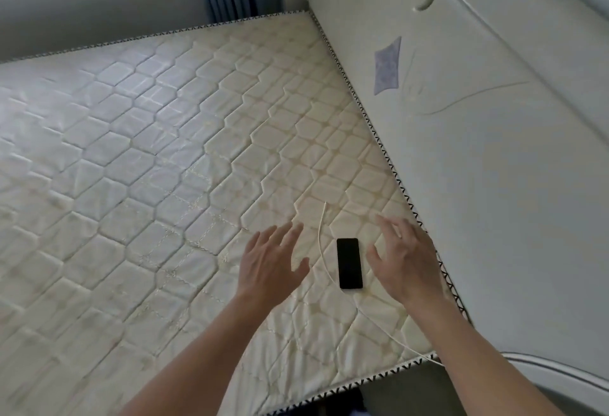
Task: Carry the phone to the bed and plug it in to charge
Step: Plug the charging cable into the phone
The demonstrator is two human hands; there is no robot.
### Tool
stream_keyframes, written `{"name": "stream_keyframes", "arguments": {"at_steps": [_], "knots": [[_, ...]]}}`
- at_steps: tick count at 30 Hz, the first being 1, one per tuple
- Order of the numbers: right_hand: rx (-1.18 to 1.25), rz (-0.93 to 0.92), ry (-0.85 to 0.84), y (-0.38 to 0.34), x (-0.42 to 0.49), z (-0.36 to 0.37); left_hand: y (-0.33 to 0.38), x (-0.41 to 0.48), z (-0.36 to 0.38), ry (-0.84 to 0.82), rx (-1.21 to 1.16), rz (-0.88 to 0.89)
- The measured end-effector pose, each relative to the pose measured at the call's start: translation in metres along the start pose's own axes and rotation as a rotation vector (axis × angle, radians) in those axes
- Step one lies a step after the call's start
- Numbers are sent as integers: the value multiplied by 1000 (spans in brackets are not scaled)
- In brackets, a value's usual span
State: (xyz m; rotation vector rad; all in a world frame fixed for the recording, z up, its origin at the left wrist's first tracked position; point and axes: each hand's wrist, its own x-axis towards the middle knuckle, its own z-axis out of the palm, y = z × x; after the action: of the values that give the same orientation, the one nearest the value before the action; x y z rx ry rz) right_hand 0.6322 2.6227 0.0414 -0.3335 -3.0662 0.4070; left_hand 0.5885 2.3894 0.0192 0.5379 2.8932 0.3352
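Head view: phone lies on bed, cable beside it apparently unplugged; left hand and right hand hover, each grip released.

A bare quilted bed fills the view, its mattress edged with dark zigzag piping. At about 4 o'clock, near the headboard side, a phone lies flat, screen up and dark. Just beside it at its 9 o'clock a white cable curves across the quilting and runs off the near edge at 5 o'clock.
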Motion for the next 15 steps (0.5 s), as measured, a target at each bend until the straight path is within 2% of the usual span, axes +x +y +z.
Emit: {"name": "stream_keyframes", "arguments": {"at_steps": [5,15], "knots": [[-23,-29,-35,24,27,93,-30,29,95,-82,-7,-27],[-25,-32,-239,69,64,272,-90,86,286,-243,21,-19]]}}
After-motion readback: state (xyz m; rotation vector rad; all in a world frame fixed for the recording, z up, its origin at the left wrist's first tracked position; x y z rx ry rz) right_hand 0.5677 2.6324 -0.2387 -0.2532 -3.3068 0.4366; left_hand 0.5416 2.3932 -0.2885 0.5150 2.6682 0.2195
